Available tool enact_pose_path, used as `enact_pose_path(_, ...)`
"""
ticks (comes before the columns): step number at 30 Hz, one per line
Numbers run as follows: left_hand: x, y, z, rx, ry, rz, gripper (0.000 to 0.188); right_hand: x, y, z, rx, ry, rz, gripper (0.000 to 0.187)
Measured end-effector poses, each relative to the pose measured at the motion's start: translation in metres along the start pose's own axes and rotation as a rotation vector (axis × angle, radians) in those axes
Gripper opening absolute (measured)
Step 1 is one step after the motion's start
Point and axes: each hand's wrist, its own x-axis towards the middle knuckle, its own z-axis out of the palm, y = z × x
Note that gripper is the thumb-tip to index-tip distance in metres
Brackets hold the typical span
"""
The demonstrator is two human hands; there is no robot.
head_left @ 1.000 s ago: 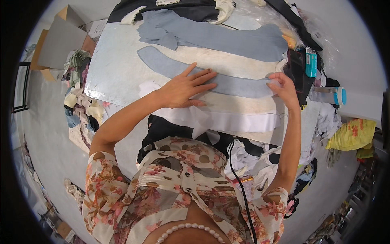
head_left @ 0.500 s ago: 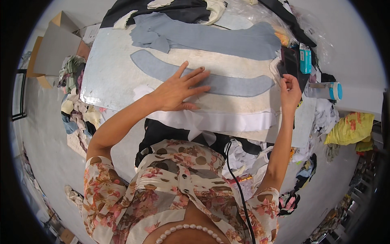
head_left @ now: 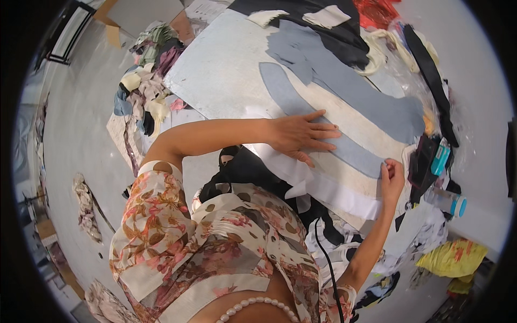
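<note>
A curved grey-blue fabric strip point(head_left: 291, 98) lies on a pale board point(head_left: 215, 64). My left hand point(head_left: 302, 134) rests across the strip's near edge, palm down with its fingers spread. At the strip's right end, my right hand point(head_left: 393, 176) has its fingers curled together, with thumb and fingertips pinching the end corner. Beyond the strip spreads a larger ragged piece of the same grey-blue fabric point(head_left: 366, 102). On the near side, along the board's edge, runs a white fabric band point(head_left: 344, 196), partly under my left hand.
Black fabric point(head_left: 339, 43) with cream scraps covers the far side. To the right lie a dark phone-like object point(head_left: 421, 168), a turquoise box point(head_left: 440, 157) and a clear bottle with a blue cap point(head_left: 458, 206). Fabric scraps point(head_left: 145, 97) are heaped at left; a yellow sack point(head_left: 452, 257) sits lower right.
The view has turned, so the board now slants down to the right. My right hand has come in from beside the strip to its end. My left hand stays spread, further right along it.
</note>
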Motion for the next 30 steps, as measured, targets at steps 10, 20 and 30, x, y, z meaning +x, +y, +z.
enact_pose_path(10, -0.084, -0.027, -0.017, 0.126, 0.046, -0.232, 0.082, 0.009, -0.109, 0.028, 0.020, -0.088, -0.195, 0.022)
enact_pose_path(20, -0.113, -0.042, -0.027, 0.124, 0.137, -0.376, 0.072, 0.043, -0.143, 0.095, 0.004, -0.441, -0.293, 0.011)
enact_pose_path(30, -0.051, -0.068, -0.045, 0.123, 0.422, -0.268, 0.043, 0.184, -0.185, 0.172, 0.062, -0.126, -0.290, 0.016)
